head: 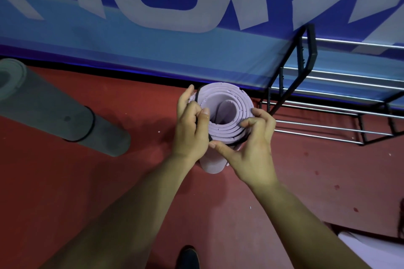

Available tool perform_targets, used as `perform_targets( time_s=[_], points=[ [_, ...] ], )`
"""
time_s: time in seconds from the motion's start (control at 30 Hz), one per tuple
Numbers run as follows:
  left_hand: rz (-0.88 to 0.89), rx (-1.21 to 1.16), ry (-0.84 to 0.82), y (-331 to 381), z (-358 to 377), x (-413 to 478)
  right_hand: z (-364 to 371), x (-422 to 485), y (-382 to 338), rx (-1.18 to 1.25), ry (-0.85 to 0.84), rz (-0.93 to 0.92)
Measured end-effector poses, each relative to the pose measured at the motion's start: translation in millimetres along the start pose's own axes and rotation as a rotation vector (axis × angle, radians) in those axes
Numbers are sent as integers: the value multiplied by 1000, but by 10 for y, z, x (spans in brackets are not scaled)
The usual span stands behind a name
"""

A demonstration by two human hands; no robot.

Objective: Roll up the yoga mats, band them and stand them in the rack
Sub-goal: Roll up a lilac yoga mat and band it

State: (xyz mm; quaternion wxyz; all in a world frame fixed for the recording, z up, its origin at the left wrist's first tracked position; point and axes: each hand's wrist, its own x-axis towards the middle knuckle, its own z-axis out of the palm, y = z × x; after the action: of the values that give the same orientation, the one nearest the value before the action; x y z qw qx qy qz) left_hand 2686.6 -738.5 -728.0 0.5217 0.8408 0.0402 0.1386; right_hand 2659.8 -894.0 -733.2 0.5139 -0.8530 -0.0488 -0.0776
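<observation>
A rolled lilac yoga mat (pixel 227 102) stands on end on the red floor, its spiral top facing me. A thin black band (pixel 237 142) runs round its top rim. My left hand (pixel 191 129) grips the mat's left side and pinches the band with curled fingers. My right hand (pixel 254 144) pinches the band at the right and front edge, thumb stretched across under the roll. A grey rolled mat (pixel 65 116) with a black band round it stands at the left. The black and chrome rack (pixel 328 98) is at the right, close behind the lilac mat.
A blue banner with large pale letters (pixel 175 17) lines the wall behind. A dark shoe (pixel 189 256) shows at the bottom middle. A pale flat mat edge (pixel 367 244) lies at the bottom right on the red floor (pixel 131 181).
</observation>
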Motion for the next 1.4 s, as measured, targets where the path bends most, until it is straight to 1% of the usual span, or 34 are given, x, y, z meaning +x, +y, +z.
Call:
perform_targets(
  time_s=[0.07, 0.13, 0.2, 0.27, 0.3, 0.4, 0.43, 0.57, 0.7, 0.8, 0.9, 0.97, 1.07, 1.13, 1.27, 1.4],
  points=[
    [-21, -44, -72, 16, -36, -2, -35, 66, -25, -17, -45, 12],
    [-56, -118, -119, 44, -66, -9, -69, 140, -43, -50, -127, 35],
    [-90, -145, -108, 63, -97, -23, -88, 195, -90, -69, -210, 85],
    [-132, -109, -89, 84, -146, -46, -96, 235, -127, -107, -251, 111],
    [-157, -55, -81, 106, -178, -54, -102, 257, -144, -130, -262, 114],
    [-186, 234, -14, 175, -246, -36, -119, 311, -202, -182, -312, 130],
    [-190, 295, 7, 203, -266, -20, -123, 324, -222, -197, -320, 136],
    [-160, 388, 38, 265, -282, 65, -121, 348, -319, -222, -337, 153],
    [-277, 326, 57, 252, -336, 86, -143, 349, -327, -233, -337, 182],
    [-308, 254, 58, 174, -395, 66, -158, 339, -322, -233, -328, 189],
    [-403, 138, 59, 60, -467, 47, -133, 329, -335, -237, -329, 190],
    [-457, 43, 21, -60, -511, 33, -123, 330, -333, -228, -334, 193],
    [-528, -177, -40, -152, -543, 0, -140, 329, -323, -227, -331, 204],
    [-525, -271, -47, -101, -555, -3, -151, 339, -340, -234, -336, 210],
    [-485, -236, 21, -29, -574, -4, -138, 366, -371, -239, -361, 218],
    [-509, -271, 41, 20, -607, -3, -128, 358, -383, -228, -377, 238]
  ],
)
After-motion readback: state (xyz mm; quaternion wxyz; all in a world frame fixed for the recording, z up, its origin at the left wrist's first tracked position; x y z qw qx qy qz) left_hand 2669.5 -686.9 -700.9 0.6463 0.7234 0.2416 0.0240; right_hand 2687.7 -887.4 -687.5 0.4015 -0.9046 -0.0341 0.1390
